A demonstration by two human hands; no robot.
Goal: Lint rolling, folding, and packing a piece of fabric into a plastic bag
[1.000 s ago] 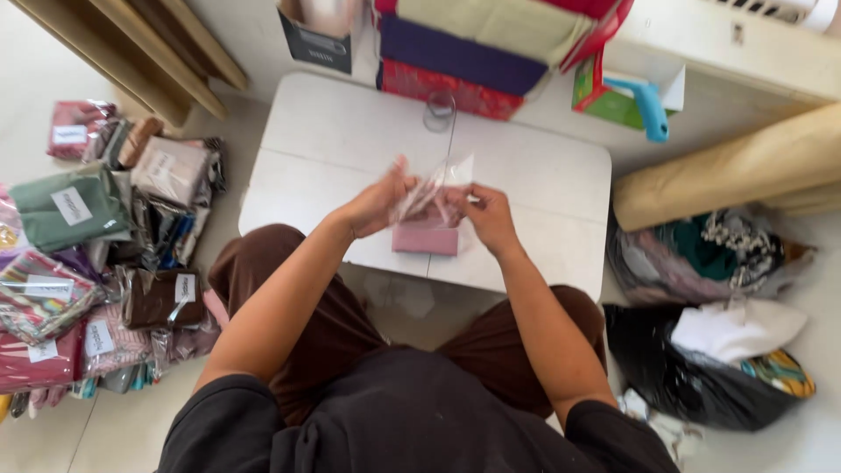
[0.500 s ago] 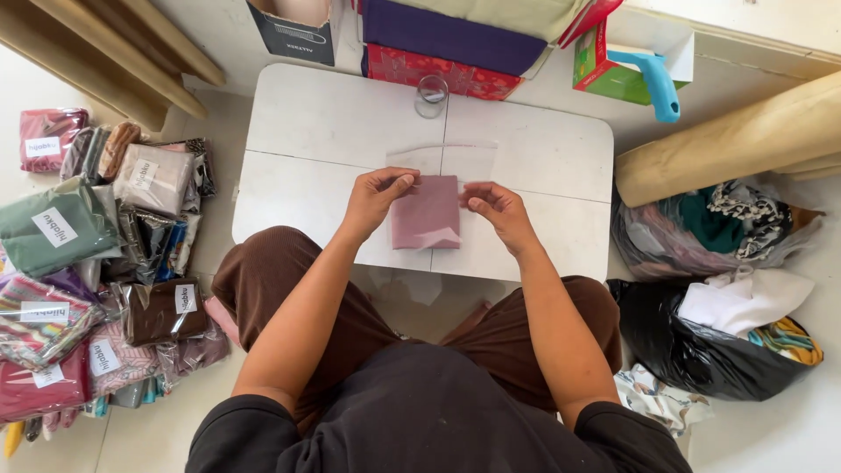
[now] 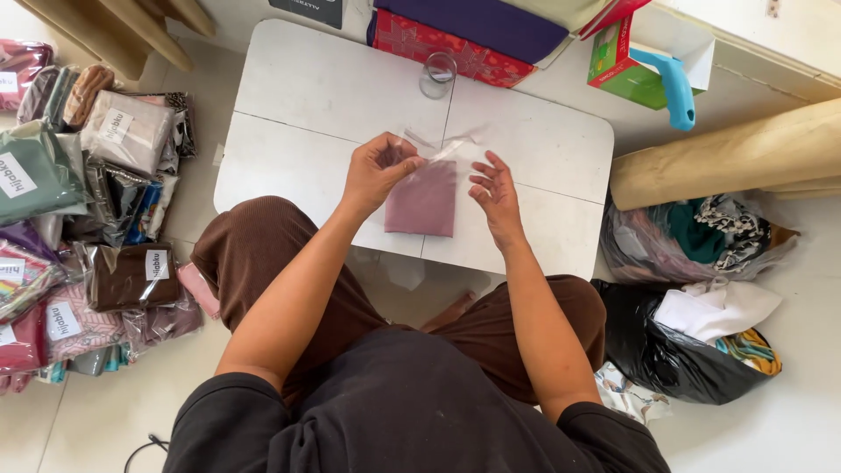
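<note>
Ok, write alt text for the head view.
A seated person's left hand pinches the top of a clear bag holding folded mauve cloth on a low white table, right hand open beside it. Bagged fabrics lie on the floor.

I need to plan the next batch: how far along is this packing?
Done: the folded mauve cloth lies inside its clear bag on the white table. In hand: left hand pinches the flap, right hand hovers open. Left: flap unsealed.

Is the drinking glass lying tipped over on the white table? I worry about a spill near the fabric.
No, the glass stands upright at the far edge of the white table, apart from the mauve cloth.
</note>
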